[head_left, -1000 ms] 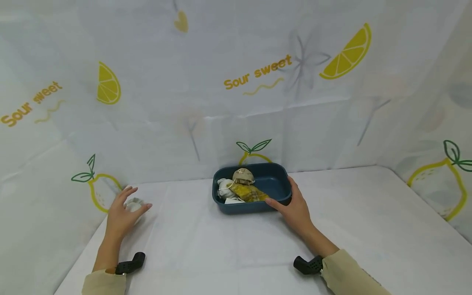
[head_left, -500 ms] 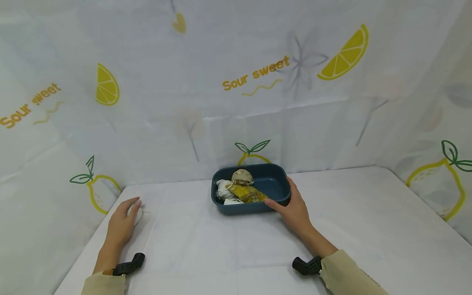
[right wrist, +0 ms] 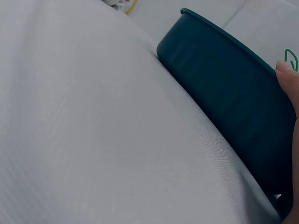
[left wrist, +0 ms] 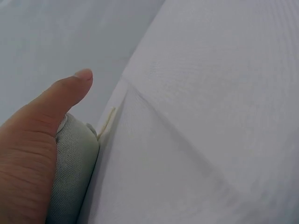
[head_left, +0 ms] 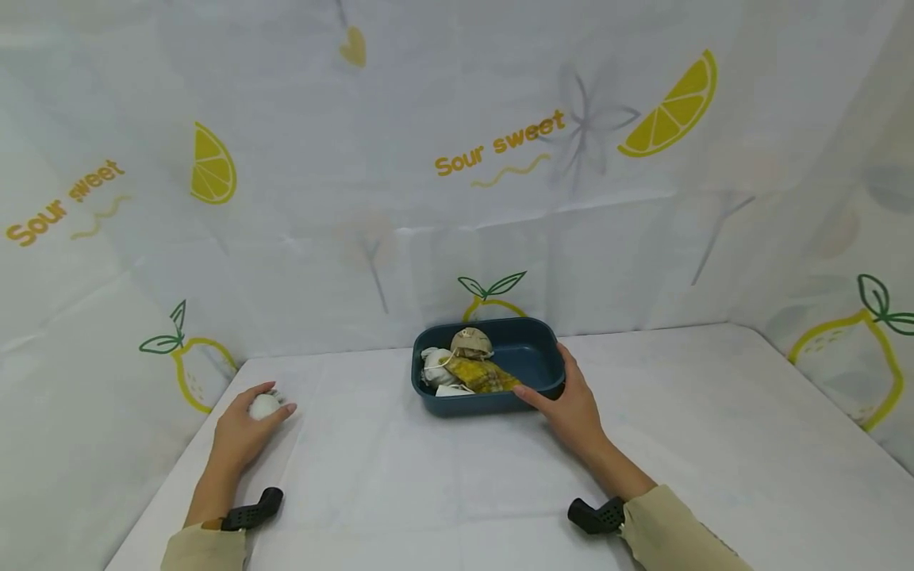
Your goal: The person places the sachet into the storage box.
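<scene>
At the left side of the table, a small round white cloth pouch (head_left: 264,407) lies between the spread thumb and fingers of my left hand (head_left: 239,432). In the left wrist view the thumb extends straight past the pale pouch (left wrist: 74,168), its tip off the cloth; the other fingers are hidden there. A cord end sticks out of the pouch. My right hand (head_left: 574,408) grips the near right corner of a dark blue bin (head_left: 464,406), thumb at the front rim. Inside the bin are a white pouch (head_left: 437,369), a beige pouch (head_left: 472,342) and a yellow patterned pouch (head_left: 481,375).
A white item (head_left: 453,390) lies at the bin's front left. The bin stands at the back of the white-covered table (head_left: 400,484), close to a lemon-print backdrop (head_left: 321,277). Black wrist cameras (head_left: 251,511) sit on both wrists.
My left hand came down over the white pouch, covering much of it, then spread its thumb outward again, showing the pouch turned. The right hand and the bin have stayed in place.
</scene>
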{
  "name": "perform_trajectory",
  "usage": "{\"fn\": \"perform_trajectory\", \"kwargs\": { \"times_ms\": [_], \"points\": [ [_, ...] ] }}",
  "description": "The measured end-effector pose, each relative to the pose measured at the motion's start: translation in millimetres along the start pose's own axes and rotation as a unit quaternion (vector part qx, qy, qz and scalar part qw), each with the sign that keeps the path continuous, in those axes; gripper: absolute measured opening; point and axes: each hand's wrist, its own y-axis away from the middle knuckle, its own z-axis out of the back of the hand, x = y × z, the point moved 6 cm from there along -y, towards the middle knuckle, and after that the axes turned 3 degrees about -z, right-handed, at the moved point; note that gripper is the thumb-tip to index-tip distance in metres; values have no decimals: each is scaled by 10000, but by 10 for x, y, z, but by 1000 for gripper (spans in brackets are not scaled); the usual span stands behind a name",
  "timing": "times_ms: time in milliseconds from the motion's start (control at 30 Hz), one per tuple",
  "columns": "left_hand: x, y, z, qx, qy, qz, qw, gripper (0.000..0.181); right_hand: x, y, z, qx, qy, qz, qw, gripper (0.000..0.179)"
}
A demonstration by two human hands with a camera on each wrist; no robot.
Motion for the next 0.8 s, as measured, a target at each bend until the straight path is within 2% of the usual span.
{"fn": "perform_trajectory", "kwargs": {
  "times_ms": [233, 367, 800],
  "points": [
    [-24, 4, -4, -14, -3, -281, 9996, 76, 2, -2, -1, 12, 3, 6, 10000, 109],
    [-58, 2, -1, -37, -13, -340, 9994, 71, 15, -4, 10, -5, -21, 29, 10000, 108],
    [-122, 19, 36, -673, -254, -636, 9954, 35, 27, 20, 20, -7, -28, 67, 10000, 106]
  ]
}}
